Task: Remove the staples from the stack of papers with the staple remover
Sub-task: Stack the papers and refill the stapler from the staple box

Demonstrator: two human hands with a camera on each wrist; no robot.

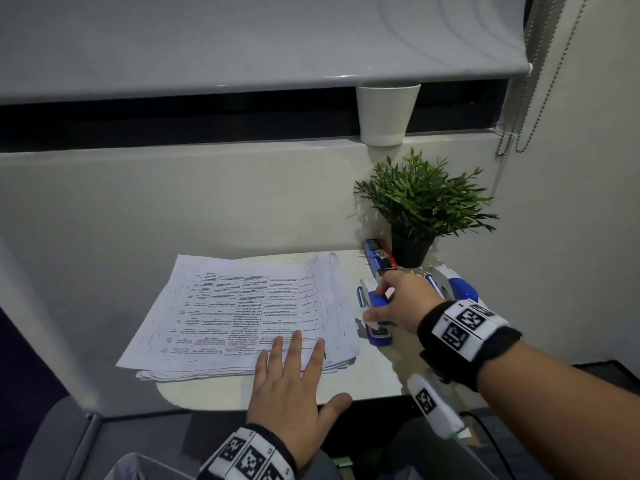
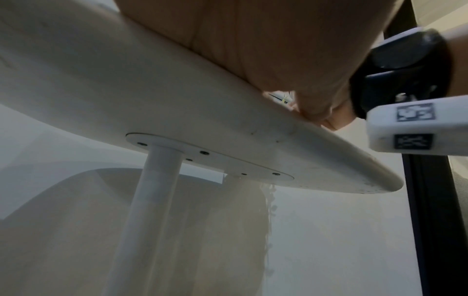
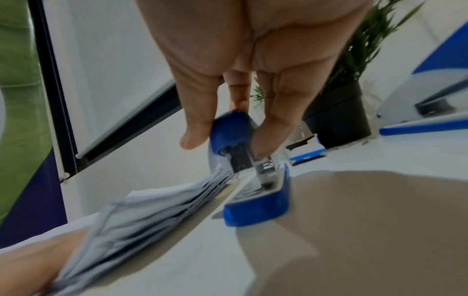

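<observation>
Your right hand (image 1: 398,299) covers much of the blue stapler-like tool (image 1: 377,317), your left hand (image 1: 294,379) hides the near edge of the stack of papers (image 1: 242,306), whose print is too small to read, and the right wrist view is blurred.

Print on papers (image 1: 242,306) too small, illegible

The left hand (image 1: 294,389) lies flat, palm down, fingers straight and slightly spread, thumb held out to the side; its wrist wears a black band with black-and-white marker tiles. The right hand (image 1: 398,299) reaches forward from a nearly straight forearm, its thumb and fingers (image 3: 195,120) curled into a pinch, with the same kind of banded wrist behind it.
</observation>
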